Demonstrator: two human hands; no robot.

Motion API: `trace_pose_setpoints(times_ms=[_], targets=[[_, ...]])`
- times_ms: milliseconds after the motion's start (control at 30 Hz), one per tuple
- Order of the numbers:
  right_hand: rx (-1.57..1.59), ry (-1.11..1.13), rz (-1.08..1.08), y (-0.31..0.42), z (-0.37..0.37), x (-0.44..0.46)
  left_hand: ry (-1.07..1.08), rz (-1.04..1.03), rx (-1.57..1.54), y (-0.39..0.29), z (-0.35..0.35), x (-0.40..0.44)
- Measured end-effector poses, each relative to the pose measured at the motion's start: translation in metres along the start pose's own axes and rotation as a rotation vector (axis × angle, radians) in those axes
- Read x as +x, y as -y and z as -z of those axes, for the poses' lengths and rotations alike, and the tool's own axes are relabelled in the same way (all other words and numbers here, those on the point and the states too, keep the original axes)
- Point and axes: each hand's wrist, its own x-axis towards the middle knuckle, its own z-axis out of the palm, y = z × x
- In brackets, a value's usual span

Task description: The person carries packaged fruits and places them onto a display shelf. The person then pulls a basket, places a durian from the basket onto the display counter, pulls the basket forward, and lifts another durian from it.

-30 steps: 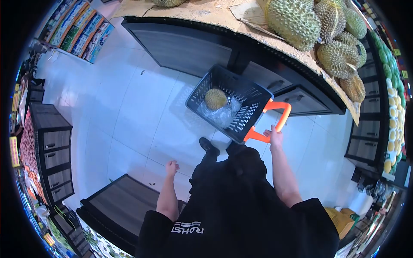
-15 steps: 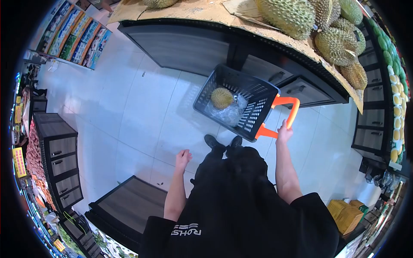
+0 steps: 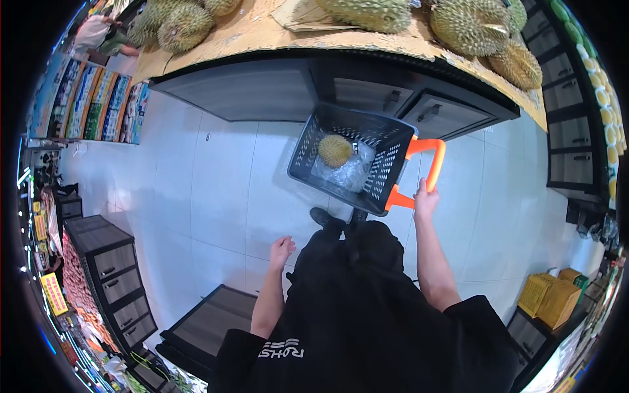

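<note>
My right hand (image 3: pixel 426 200) is wrapped round the orange handle (image 3: pixel 436 164) of a dark grey shopping basket (image 3: pixel 303 175). The basket is tilted, its open top facing me, in front of the black cabinet. Inside lie a spiky yellow-green durian (image 3: pixel 335 151) and crumpled clear plastic (image 3: pixel 350 173), with a small dark-and-white item between them that I cannot make out. My left hand (image 3: pixel 283 250) hangs over the floor at my left side, fingers curled in, with nothing visible in it.
Several durians (image 3: pixel 468 26) sit on a cardboard-covered counter (image 3: pixel 262 36) ahead. Packaged goods fill a rack (image 3: pixel 98 101) at the left, where another person (image 3: pixel 95 33) is. A dark cabinet (image 3: pixel 209 321) stands close at my left. Yellow cartons (image 3: pixel 557 302) are at the right.
My view has turned, bringing more durians and another person in at the upper left. The basket stays in my right hand, slightly further left in view. My left hand remains curled.
</note>
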Motion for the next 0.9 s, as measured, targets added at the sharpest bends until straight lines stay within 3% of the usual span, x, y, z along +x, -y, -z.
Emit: trace_pose_setpoints(times_ms=[333,433,633,767,900], targets=[[-0.026,0.02,0.066,0.0,0.002,0.016,0.008,-0.066,0.036,-0.048,-0.003,0.012],[-0.08,-0.035,0.137,-0.01,-0.002,0.024,-0.018,0.025,0.056,-0.056,0.008,0.024],[-0.115,-0.108,0.01,-0.006,-0.005,0.022,0.003,0.029,0.043,-0.093,0.044,0.068],[-0.295,-0.291,0.109,-0.022,-0.007,0.025,0.092,0.035,0.071,-0.127,0.073,0.135],[-0.678,-0.444,-0.024,0.013,-0.023,0.003,0.273,0.068,0.231,-0.187,0.095,0.186]])
